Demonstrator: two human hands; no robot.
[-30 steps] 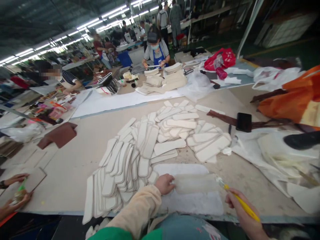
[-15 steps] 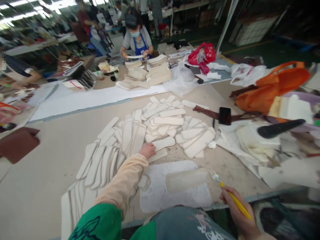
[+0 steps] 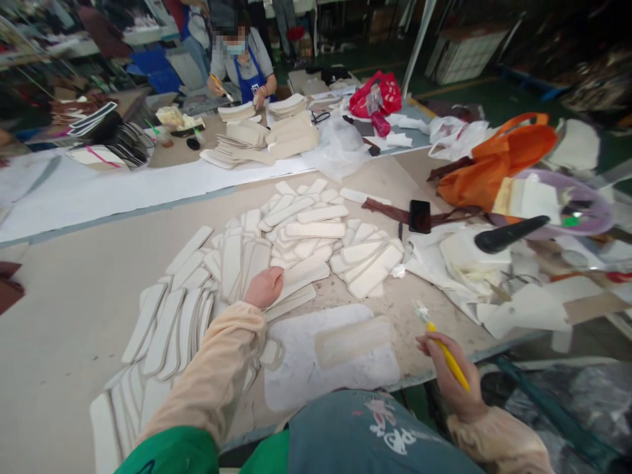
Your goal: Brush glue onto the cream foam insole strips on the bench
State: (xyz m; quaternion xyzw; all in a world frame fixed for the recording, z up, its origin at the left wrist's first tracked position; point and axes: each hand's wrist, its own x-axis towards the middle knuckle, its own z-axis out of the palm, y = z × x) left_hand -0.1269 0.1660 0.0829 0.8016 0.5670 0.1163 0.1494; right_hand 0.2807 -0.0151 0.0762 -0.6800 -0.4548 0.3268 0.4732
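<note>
My right hand (image 3: 454, 374) is closed around the yellow handle of a brush (image 3: 448, 355). The brush's whitish tip hangs at the table's front edge, right of a glue-smeared white sheet (image 3: 289, 365). On that sheet lies a translucent, wet-looking strip (image 3: 353, 341). My left hand (image 3: 265, 287) has its fingers curled together at the near end of a cream rounded strip (image 3: 305, 273); what they pinch is hidden. Piles of similar strips (image 3: 168, 329) surround this hand to the left and behind. A small pale piece (image 3: 271, 353) sits on the sheet's left edge.
Across the table a co-worker (image 3: 241, 66) in a blue apron holds a yellow-handled brush beside stacked cream pieces (image 3: 241, 135). To the right are a phone (image 3: 419, 216), an orange bag (image 3: 494, 164), a purple basin (image 3: 592, 214) and a black-handled tool (image 3: 511, 235) over white scraps.
The view has swung rightward, moving the scene left in the picture. My left hand stays by the strips with fingers more curled. My right hand still holds the brush. The co-worker now holds a brush.
</note>
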